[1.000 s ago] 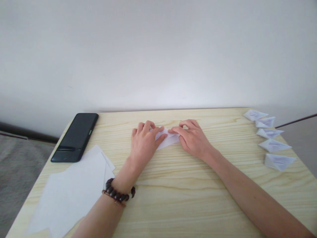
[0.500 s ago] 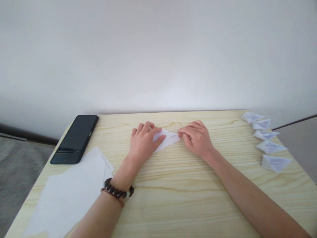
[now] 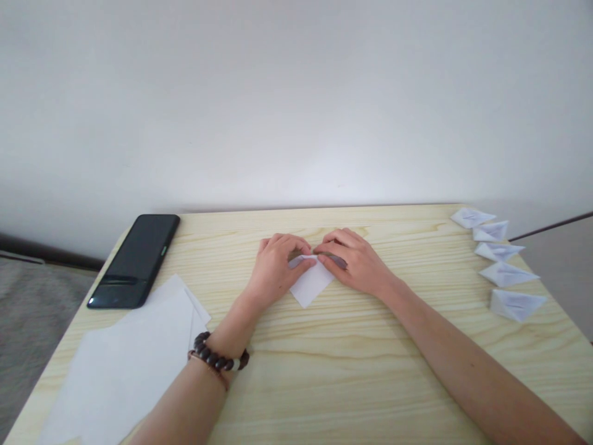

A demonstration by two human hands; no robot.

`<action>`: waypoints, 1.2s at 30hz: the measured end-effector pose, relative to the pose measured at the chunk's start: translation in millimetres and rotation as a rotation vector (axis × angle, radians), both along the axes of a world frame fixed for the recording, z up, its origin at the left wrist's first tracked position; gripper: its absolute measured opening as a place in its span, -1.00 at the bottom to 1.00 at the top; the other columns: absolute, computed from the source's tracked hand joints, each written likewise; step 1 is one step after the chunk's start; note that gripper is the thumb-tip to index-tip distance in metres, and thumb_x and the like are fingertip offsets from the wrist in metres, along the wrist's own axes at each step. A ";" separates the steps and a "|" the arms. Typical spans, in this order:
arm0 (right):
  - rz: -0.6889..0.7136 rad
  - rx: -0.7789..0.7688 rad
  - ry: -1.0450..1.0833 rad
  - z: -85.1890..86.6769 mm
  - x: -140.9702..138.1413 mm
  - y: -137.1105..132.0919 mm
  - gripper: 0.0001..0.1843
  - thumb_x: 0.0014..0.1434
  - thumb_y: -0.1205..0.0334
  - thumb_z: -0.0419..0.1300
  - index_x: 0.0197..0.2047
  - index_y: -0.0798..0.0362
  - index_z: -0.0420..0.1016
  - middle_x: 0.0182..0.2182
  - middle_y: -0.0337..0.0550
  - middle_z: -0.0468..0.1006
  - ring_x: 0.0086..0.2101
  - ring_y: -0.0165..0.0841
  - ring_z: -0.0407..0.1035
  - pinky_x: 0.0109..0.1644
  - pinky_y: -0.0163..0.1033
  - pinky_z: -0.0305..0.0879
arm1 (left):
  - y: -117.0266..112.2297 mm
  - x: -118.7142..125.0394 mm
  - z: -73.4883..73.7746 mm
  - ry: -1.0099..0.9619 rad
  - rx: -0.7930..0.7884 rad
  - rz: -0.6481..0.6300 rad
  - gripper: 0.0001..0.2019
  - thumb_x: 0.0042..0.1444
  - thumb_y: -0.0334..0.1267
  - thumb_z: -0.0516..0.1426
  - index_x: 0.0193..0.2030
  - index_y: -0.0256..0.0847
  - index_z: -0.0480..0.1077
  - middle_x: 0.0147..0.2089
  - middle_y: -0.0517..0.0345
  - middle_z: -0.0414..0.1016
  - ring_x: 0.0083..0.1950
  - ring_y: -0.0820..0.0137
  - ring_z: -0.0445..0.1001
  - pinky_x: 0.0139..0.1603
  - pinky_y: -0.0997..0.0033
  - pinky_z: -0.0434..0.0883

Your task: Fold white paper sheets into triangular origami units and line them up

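A small folded piece of white paper [image 3: 309, 289] is between my hands near the middle of the table, one corner pointing toward me. My left hand [image 3: 277, 266] pinches its far edge, thumb in front and fingers behind. From the other side my right hand [image 3: 356, 261] pinches the same edge close to the left fingertips. Both sets of fingers partly cover the paper, so its upper folds are hidden. A dark bead bracelet [image 3: 214, 358] circles my left wrist.
Several folded white paper boats [image 3: 508, 274] stand in a row along the table's right side. At the left lie loose white paper sheets [image 3: 125, 364] and a black phone [image 3: 134, 262]. A pale wall [image 3: 296, 111] rises behind the wooden table [image 3: 352, 383].
The folded paper has turned so that a corner now points toward me. My right hand has moved left, and its fingertips now meet those of my left hand at the far edge.
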State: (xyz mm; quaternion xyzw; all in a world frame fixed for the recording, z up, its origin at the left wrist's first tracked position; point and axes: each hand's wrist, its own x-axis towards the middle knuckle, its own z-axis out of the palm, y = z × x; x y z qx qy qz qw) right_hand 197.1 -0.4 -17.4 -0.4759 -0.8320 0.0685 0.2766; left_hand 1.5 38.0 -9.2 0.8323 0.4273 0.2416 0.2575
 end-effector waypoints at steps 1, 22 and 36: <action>0.021 0.001 0.009 -0.1 0.0 0.1 -0.78 0.30 0.24 0.05 -0.19 0.06 0.51 -0.27 -0.07 0.49 -0.23 -0.28 0.34 -0.09 -0.14 0.30 | 0.3 0.3 1.0 -0.018 -0.025 0.005 -0.94 0.08 -0.25 0.23 -0.30 -0.14 0.44 -0.20 0.22 0.58 -0.08 0.30 0.45 0.07 0.15 0.23; 0.101 -0.147 0.279 1.3 6.6 -0.4 -0.85 0.22 0.33 0.06 -0.41 0.06 0.31 -0.45 -0.23 0.36 -0.39 -0.40 0.25 -0.25 -0.28 0.13 | 6.4 -9.8 4.0 -0.141 -0.082 -0.146 -0.80 0.10 -0.29 0.09 -0.43 -0.25 0.52 -0.43 0.13 0.54 -0.35 0.40 0.45 -0.24 0.40 0.33; 0.154 -0.217 0.291 4.3 5.0 -3.0 -0.85 0.23 0.33 0.08 -0.40 0.07 0.33 -0.46 -0.25 0.35 -0.41 -0.44 0.23 -0.29 -0.32 0.12 | 2.3 -8.2 9.0 -0.059 -0.021 -0.227 -0.75 0.21 -0.19 0.06 -0.38 -0.22 0.48 -0.42 0.14 0.50 -0.31 0.39 0.43 -0.22 0.39 0.33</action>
